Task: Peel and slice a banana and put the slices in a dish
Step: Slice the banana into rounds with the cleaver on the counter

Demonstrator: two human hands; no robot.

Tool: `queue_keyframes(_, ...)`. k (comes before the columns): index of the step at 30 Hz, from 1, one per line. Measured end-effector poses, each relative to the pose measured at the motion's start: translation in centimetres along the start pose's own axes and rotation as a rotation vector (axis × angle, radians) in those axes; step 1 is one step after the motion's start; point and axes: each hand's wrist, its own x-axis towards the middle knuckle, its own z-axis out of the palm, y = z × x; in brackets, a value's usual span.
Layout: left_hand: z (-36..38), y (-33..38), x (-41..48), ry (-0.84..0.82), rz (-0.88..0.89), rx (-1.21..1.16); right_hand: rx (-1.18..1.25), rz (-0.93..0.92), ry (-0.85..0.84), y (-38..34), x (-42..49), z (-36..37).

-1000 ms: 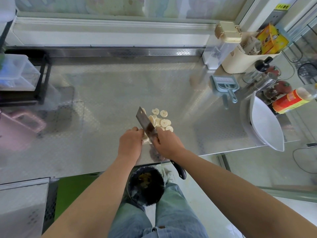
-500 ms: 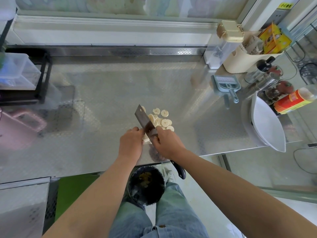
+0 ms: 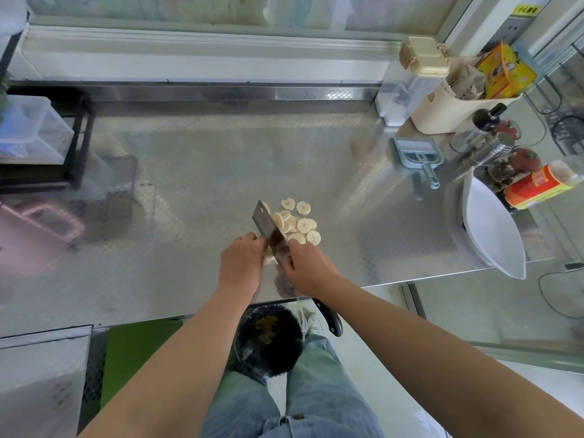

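Note:
Several pale banana slices [image 3: 297, 224] lie in a loose pile on the steel counter [image 3: 189, 184], just right of a cleaver blade [image 3: 267, 227]. My right hand [image 3: 308, 267] grips the cleaver where blade meets handle; the black handle end sticks out below my wrist. My left hand [image 3: 241, 263] holds the short remaining banana piece [image 3: 269, 257] against the left side of the blade, mostly hidden by my fingers. A white leaf-shaped dish [image 3: 493, 229] stands at the counter's right edge.
A blue dustpan and brush [image 3: 417, 156], a cream caddy [image 3: 448, 112], bottles and a red-labelled bottle [image 3: 537, 184] crowd the back right. A black rack with a clear box [image 3: 34, 134] stands at left. A black bin [image 3: 268, 339] sits below the counter edge.
The blade has stayed at the banana stub between my hands; slices, hands and dish hold nearly the same places, with only a slight shift of the view.

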Motion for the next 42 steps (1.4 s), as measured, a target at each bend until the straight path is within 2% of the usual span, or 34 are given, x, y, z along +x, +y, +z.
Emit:
queue_keyframes(10, 0.5, -0.3, 0.0, 0.023, -0.012, -0.017, -0.049, 0.053, -0.092, -0.6, 0.4, 1.6)
queue_keyframes(20, 0.3, -0.8, 0.0, -0.011, 0.03, -0.008, 0.023, -0.008, 0.025, 0.1, 0.0, -0.1)
queue_keyframes(42, -0.3, -0.3, 0.0, -0.014, 0.02, 0.003, 0.041, -0.009, 0.016, -0.3, -0.1, -0.6)
